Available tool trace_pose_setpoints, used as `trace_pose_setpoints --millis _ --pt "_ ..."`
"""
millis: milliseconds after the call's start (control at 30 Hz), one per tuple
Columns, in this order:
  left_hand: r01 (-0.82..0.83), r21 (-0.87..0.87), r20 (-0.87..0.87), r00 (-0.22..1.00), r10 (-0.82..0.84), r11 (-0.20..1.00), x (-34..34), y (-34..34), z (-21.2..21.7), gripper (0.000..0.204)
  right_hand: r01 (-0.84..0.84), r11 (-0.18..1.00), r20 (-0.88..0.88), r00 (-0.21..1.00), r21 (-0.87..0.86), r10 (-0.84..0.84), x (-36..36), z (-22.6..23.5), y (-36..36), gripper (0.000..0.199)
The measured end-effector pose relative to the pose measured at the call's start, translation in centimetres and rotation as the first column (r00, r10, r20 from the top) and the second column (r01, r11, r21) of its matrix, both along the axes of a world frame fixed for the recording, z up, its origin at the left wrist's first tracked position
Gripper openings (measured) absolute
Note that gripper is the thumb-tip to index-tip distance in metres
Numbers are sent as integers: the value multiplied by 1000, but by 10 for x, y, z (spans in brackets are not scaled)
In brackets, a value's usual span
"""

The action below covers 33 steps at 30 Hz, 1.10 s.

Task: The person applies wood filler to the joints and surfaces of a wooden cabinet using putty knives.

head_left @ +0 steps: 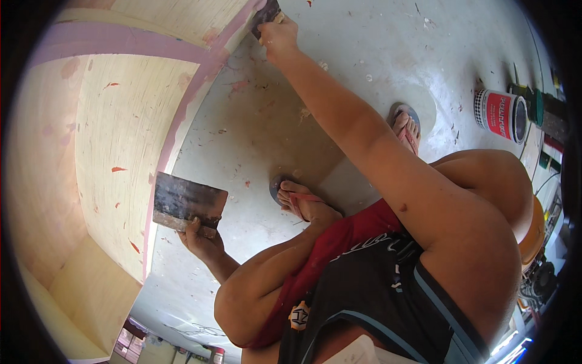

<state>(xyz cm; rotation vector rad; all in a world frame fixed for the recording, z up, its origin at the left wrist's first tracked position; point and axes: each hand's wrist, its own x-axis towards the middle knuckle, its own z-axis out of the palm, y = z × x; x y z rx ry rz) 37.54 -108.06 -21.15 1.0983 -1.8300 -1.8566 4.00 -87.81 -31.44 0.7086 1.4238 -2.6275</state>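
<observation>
Lighting is moderately bright and diffuse. Pale glare marks the floor [370,48] at upper right; soft shadow lies mid-frame. Wooden panel [136,145] edges curve; corners blacken; far-right clutter [539,282] looks indistinct.

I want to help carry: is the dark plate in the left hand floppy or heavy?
The dark plate is probably stiff: it looks flat, though the left hand grips only one edge. It's likely fairly light, as one hand holds it.

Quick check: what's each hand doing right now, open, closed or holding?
Left hand: closed, holding the dark plate by its lower edge.
Right hand: closed, holding a dark tool at the purple-painted frame.
</observation>
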Motion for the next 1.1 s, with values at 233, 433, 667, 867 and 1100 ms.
trace_pose_setpoints --millis 233,433,667,867,1100 --pt "-169 11 61 984 168 986 17 4 2 54 65 959 -136 990 277 -28 12 -12 -71 32" --pt "-200 10 81 977 198 980 21 0 -1 52 -146 988 -9 989 41 147 50 -17 -49 37" --pt "-115 51 153 983 106 992 16 3 -4 51 -188 883 56 982 429 182 60 18 -101 42" --pt "-209 112 131 972 194 972 15 3 0 53 -17 974 58 998 226 4 39 -22 -7 21" --pt "-175 116 148 976 157 978 13 4 -8 56 67 837 -131 991 543 5 -53 -51 15 34"
